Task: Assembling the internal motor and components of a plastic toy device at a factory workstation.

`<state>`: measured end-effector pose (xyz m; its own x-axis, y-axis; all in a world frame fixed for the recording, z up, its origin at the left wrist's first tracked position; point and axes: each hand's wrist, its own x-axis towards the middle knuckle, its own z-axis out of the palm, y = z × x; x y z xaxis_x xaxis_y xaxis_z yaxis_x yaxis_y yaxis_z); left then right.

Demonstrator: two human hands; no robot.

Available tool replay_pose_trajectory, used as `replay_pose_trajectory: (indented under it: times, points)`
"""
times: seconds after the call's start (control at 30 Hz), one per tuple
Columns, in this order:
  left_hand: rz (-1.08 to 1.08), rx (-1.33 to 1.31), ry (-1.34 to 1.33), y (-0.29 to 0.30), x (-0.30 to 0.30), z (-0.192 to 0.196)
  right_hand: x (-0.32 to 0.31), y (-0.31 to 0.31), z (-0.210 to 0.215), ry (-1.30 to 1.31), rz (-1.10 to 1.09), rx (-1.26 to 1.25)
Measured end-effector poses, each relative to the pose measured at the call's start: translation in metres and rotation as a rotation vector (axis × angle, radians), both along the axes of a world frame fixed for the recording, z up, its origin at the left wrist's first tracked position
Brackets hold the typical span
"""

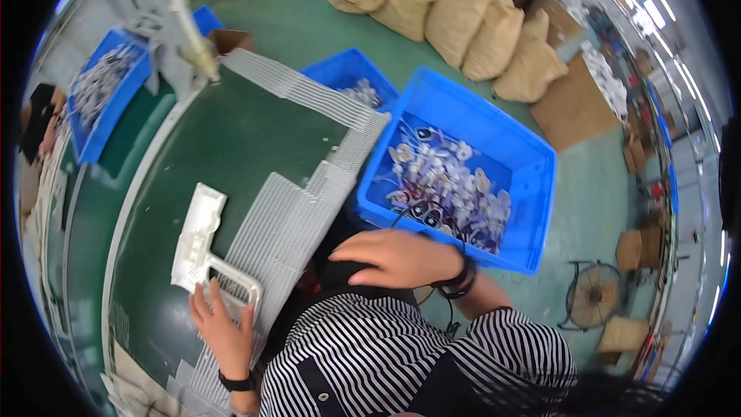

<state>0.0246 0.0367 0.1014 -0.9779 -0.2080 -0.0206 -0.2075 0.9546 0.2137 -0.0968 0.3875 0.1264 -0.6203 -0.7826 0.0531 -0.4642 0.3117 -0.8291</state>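
On the green work surface (pixel 166 185) lies a long white moulded plastic piece (pixel 199 224), like a shallow tray. A smaller white frame-shaped part (pixel 253 286) lies against its lower end, over the ribbed grey strips. My left hand (pixel 221 332) is at the near end of these white parts, its fingers spread; whether the fingertips touch them I cannot tell. My right hand (pixel 397 256) hovers in front of my body beside the blue bin (pixel 478 120), fingers stretched out and thumb apart, with nothing visible in it. The bin holds many small white and dark parts.
Ribbed grey strips (pixel 285 208) line the right side of the work surface. Behind it stands a second blue bin (pixel 351 66). Tan sacks (pixel 459 23) and cardboard boxes (pixel 575 100) sit on the floor beyond. A floor fan (pixel 594 293) stands at right; another person's hand shows at far left.
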Motion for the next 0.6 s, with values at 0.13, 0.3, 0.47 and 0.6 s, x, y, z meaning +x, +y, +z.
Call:
replay_pose_trajectory:
  times: [0.13,0.3,0.47,0.6]
  points:
    - [-0.114,0.025,-0.036,0.001,-0.014,0.003,0.034,0.146,0.018,0.021,-0.922,0.535]
    - [-0.209,-0.001,-0.071,0.017,-0.032,0.008,0.049,0.24,0.02,0.223,-1.281,1.182]
    - [-0.216,-0.023,-0.143,0.03,-0.045,0.003,-0.021,0.21,-0.122,-0.03,-0.683,0.397]
    - [-0.244,-0.056,-0.12,0.026,-0.044,0.003,-0.062,0.156,-0.221,-0.018,-0.486,0.512]
